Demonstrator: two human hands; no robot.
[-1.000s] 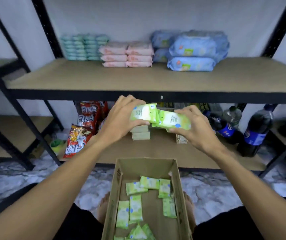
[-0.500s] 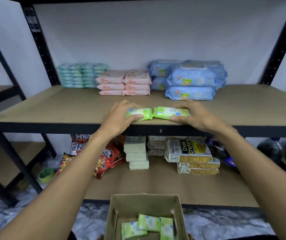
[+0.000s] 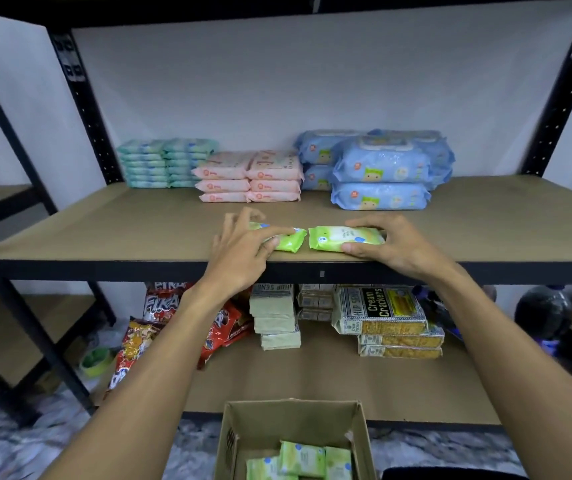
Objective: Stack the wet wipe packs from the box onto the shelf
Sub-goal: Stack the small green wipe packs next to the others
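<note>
Head view, bottom centre: a cardboard box (image 3: 291,420) holds green wipe packs (image 3: 303,459). Higher, at the front edge of the brown shelf board (image 3: 104,230), the left hand (image 3: 239,251) pinches the left green pack (image 3: 288,242) and the right hand (image 3: 392,244) grips the right green pack (image 3: 336,237). Both packs lie flat, just beside each other. Behind stand pink stacks (image 3: 250,178) and blue stacks (image 3: 381,168) near the white wall (image 3: 277,81).

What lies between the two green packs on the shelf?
Only a narrow strip of bare shelf, in the head view; the left pack and right pack lie apart.

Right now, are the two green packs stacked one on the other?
No, the left green pack and the right green pack lie side by side on the shelf.
</note>
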